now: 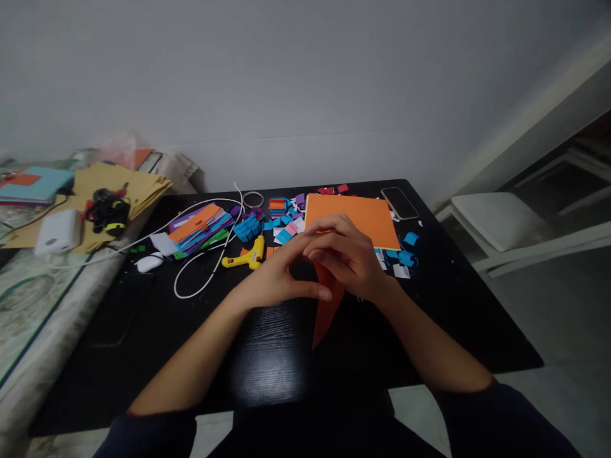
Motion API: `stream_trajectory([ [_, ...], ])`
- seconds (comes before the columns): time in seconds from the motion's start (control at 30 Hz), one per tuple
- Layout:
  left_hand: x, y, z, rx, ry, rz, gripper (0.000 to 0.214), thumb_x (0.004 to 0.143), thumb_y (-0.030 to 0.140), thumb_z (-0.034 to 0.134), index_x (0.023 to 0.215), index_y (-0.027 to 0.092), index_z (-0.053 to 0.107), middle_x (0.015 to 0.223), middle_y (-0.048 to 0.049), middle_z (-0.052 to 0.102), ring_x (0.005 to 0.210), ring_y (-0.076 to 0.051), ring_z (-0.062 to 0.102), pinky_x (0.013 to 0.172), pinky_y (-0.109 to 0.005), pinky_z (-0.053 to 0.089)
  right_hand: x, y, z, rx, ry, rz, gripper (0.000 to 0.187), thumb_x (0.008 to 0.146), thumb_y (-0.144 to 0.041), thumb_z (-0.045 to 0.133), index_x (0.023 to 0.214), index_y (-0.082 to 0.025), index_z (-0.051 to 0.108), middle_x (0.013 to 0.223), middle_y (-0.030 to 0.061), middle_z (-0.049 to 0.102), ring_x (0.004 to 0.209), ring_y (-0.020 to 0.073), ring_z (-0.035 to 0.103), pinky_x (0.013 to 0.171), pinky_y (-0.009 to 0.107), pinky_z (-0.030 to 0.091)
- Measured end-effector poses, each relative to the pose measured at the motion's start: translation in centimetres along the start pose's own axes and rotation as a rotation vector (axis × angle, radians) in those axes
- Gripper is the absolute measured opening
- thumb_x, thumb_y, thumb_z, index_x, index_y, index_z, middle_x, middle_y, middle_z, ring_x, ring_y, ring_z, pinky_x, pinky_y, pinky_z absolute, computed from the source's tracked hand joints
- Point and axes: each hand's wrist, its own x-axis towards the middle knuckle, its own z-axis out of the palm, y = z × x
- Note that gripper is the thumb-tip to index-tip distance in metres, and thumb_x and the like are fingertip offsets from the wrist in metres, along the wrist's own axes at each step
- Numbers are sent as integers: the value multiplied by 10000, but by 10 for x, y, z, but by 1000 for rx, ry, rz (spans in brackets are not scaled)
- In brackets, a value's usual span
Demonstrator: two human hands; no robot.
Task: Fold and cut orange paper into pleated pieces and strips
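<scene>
My left hand (281, 270) and my right hand (352, 259) meet above the middle of the black table (267, 369). A curved, pointed piece of orange paper (325, 318) hangs down between them. My left thumb lies across the front of this paper, and its upper part is hidden behind my fingers. The right fingers are bent over at the top, overlapping the left fingertips, and seem closed on the same paper. Just behind my hands lies a larger orange sheet (363, 219). A yellow glue gun (249, 256) rests left of my left hand.
Folded blue paper pieces (248, 228) and a stack of coloured paper (200, 226) lie to the left, beside a looping white cable (176, 280). A phone (400, 203) sits at the back right. Blue scraps (405, 257) lie below it. A white chair (501, 219) stands at right.
</scene>
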Motion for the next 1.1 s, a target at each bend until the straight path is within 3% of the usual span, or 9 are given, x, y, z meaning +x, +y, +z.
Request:
stream_trajectory([
  [0.17, 1, 3, 1, 5, -2, -45, 877, 706, 423, 943, 1475, 303, 540, 1564, -111, 521, 1468, -355, 463, 1215, -523, 385, -2, 4, 1, 14, -6, 17, 100, 1024, -247, 624, 990, -273, 715, 1188, 63, 672, 1101, 234, 649, 947, 444, 548],
  [0.3, 2, 4, 3, -14, 0, -110, 897, 741, 414, 916, 1514, 298, 477, 1565, -115, 516, 1418, -340, 516, 1158, -497, 450, -3, 11, 2, 10, -10, 42, 103, 1027, -266, 625, 997, -270, 724, 1191, 59, 678, 1101, 226, 654, 942, 427, 554],
  [0.57, 2, 3, -1, 65, 42, -124, 563, 805, 404, 859, 1283, 258, 600, 1331, -84, 612, 1259, -287, 590, 1084, -455, 476, -1, 10, 2, 41, 20, 88, 116, 1030, -290, 629, 995, -262, 736, 1151, 62, 710, 1089, 217, 690, 940, 406, 566],
  [0.87, 4, 4, 0, 5, 56, -125, 533, 825, 357, 838, 1276, 236, 581, 1271, -79, 645, 1217, -260, 605, 1077, -426, 469, -1, 10, 1, 36, 32, 153, 125, 1033, -344, 629, 1027, -266, 726, 1154, 64, 737, 1091, 218, 697, 963, 414, 558],
  [1.1, 5, 1, -2, 97, 126, -114, 433, 835, 377, 829, 1171, 215, 608, 1189, -70, 650, 1125, -231, 626, 1031, -402, 484, 5, 15, -17, 36, -79, 217, 147, 1022, -370, 655, 1026, -243, 728, 1091, 51, 770, 1076, 207, 720, 950, 380, 562],
])
